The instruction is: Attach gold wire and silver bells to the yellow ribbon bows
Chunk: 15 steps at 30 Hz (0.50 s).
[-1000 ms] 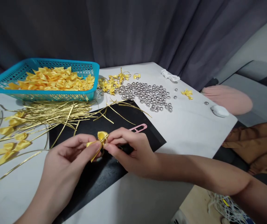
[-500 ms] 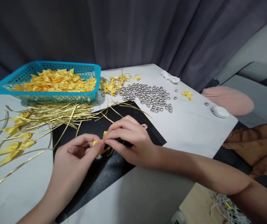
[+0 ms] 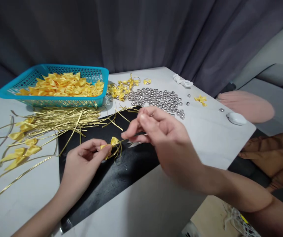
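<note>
My left hand (image 3: 88, 156) pinches a yellow ribbon bow (image 3: 114, 141) between thumb and forefinger. Thin gold cord (image 3: 119, 151) loops out from the bow, over the black mat. To its right, my right hand (image 3: 161, 135) is raised with curled fingers around small scissors (image 3: 134, 144). The blades point left toward the bow, without touching it; the handles are hidden by the fingers.
A blue basket (image 3: 57, 98) of yellow bows stands at the back left. Gold cords (image 3: 64, 120) lie before it on the white table, beside the black mat (image 3: 116, 184). Silver beads (image 3: 161, 98) are heaped behind my right hand. A white mouse-like object (image 3: 236, 118) sits at the right edge.
My right hand has let go of the bow, moved right and up, and taken hold of the scissors. My left hand still holds the bow, now more exposed.
</note>
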Tool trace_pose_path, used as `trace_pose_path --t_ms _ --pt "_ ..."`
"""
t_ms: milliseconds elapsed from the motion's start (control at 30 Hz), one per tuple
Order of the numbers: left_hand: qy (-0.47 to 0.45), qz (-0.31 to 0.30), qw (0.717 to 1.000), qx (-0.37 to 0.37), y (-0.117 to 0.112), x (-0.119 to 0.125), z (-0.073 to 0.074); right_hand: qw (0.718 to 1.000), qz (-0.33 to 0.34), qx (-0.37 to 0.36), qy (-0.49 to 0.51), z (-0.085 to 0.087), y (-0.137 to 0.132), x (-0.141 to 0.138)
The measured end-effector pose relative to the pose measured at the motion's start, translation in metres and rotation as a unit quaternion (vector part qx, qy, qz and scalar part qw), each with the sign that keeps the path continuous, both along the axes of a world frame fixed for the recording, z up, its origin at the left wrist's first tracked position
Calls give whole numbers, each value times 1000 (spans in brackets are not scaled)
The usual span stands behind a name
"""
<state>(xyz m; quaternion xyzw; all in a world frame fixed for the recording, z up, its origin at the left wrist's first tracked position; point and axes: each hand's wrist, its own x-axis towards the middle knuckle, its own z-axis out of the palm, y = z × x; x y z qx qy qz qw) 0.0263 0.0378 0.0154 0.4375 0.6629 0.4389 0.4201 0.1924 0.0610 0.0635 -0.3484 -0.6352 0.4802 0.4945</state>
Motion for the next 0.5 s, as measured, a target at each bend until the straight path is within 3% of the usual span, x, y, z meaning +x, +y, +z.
trace_pose_path --t_ms 100,333,500 --pt "5 4 1000 11 4 -3 -2 997 40 -71 -16 14 5 12" --pt "12 -3 1000 8 6 -10 -11 996 6 -24 -86 37 4 41" --pt "14 0 1000 11 7 -8 -11 996 -14 -82 -25 52 -2 56"
